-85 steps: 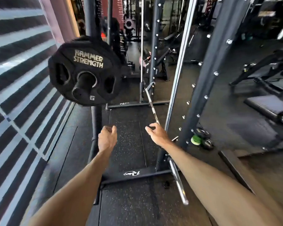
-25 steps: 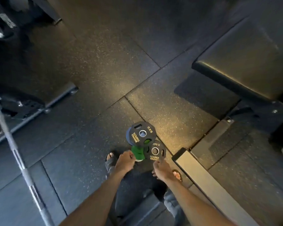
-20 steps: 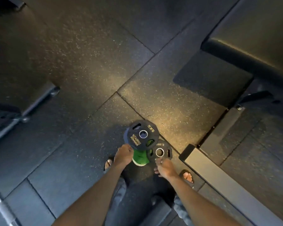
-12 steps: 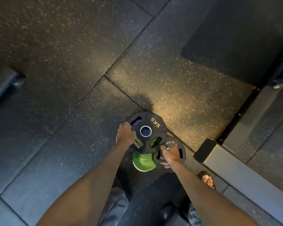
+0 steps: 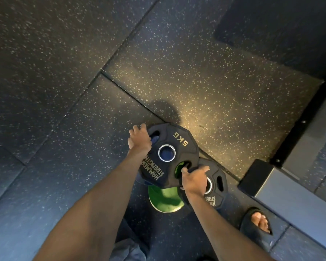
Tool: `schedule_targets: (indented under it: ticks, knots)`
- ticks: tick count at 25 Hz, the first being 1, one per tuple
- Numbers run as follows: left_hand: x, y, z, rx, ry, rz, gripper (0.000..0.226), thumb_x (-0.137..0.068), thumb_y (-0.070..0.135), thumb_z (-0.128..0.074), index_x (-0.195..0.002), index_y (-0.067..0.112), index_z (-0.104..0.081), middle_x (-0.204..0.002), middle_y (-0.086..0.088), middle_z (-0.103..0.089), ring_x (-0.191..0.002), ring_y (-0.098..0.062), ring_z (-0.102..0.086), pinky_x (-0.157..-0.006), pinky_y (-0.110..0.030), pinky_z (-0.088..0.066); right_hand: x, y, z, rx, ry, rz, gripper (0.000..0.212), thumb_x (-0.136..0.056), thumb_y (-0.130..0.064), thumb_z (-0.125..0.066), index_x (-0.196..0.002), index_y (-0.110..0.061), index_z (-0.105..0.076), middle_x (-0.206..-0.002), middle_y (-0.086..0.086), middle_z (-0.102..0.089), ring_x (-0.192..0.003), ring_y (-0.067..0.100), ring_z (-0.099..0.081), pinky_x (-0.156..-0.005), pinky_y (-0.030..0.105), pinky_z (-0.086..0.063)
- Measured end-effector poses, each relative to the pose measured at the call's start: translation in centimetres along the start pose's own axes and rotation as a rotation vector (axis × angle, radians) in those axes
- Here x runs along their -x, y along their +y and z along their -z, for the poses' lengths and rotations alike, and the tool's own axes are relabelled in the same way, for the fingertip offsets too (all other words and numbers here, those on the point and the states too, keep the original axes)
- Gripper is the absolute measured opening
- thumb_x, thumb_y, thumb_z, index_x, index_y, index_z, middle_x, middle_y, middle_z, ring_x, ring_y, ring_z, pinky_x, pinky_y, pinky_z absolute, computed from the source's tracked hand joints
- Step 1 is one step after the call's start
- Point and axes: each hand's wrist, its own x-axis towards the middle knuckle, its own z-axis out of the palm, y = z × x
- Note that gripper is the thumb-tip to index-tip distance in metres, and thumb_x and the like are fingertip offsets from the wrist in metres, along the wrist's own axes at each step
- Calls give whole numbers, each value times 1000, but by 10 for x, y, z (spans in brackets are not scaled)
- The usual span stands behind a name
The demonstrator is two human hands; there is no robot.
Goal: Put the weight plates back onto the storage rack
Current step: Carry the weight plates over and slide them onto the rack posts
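A black 5 kg plate (image 5: 174, 147) marked Hammer Strength lies on the speckled rubber floor, overlapping a green plate (image 5: 165, 198) and a smaller black plate (image 5: 215, 189). My left hand (image 5: 139, 141) grips the 5 kg plate at its upper-left rim, fingers curled into a handle slot. My right hand (image 5: 194, 180) has its fingers hooked into the slot at the 5 kg plate's lower right, lying over the smaller plate. The storage rack is out of view.
A grey platform edge (image 5: 282, 196) runs along the right, with a dark machine base (image 5: 309, 110) above it. My sandalled foot (image 5: 258, 225) stands by the platform. Rubber floor tiles (image 5: 64, 91) stretch to the left and ahead.
I turned from the rack and bent down to the plates on the floor. Both hands reached the pile and now grip the 5 kg plate by its slots.
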Motion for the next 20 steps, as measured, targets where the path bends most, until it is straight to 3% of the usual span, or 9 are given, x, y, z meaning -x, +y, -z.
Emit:
schedule_targets:
  ticks: [4,7,10,13,17,20]
  knots:
    - [6,-2,-3,-49,54,-103,57,-91,25,-68,-134,2,-38,-137,-19,-47,-130,-34,-43,-101,-43,-46,0,-7,3,292,14,177,54,-96,-30,-57,-131,1,-31,-121,26,-62,-110,43,-63,-88,43,-50]
    - [30,-5,8,115,82,-97,54,-90,12,-68,-131,-3,-36,-129,-24,-54,-123,-39,-53,-97,-42,-47,18,-12,17,216,37,239,54,-98,-26,-54,-133,2,-25,-122,27,-59,-109,42,-61,-87,44,-49]
    - [74,-7,41,313,164,-48,59,-91,14,-67,-134,-8,-34,-125,-28,-56,-117,-41,-57,-94,-44,-48,40,-28,51,120,37,317,43,-97,-21,-53,-128,1,-32,-115,22,-56,-100,38,-58,-78,40,-42]
    - [136,2,102,410,205,13,58,-95,11,-61,-139,-11,-30,-132,-28,-53,-124,-39,-54,-99,-38,-44,86,-68,110,67,107,442,28,-96,-19,-53,-113,-4,-35,-103,16,-54,-97,39,-58,-74,38,-36]
    - [226,17,205,617,264,77,61,-97,16,-59,-143,-8,-27,-134,-23,-55,-124,-35,-55,-102,-36,-42,164,-129,196,30,150,585,39,-97,-20,-54,-126,-1,-36,-121,20,-57,-109,39,-58,-87,44,-43]
    - [312,37,307,723,326,64,61,-98,25,-57,-142,-5,-27,-136,-23,-52,-125,-34,-53,-101,-35,-41,244,-177,274,-61,172,678,36,-95,-23,-53,-123,-5,-39,-121,18,-58,-107,39,-60,-86,44,-43]
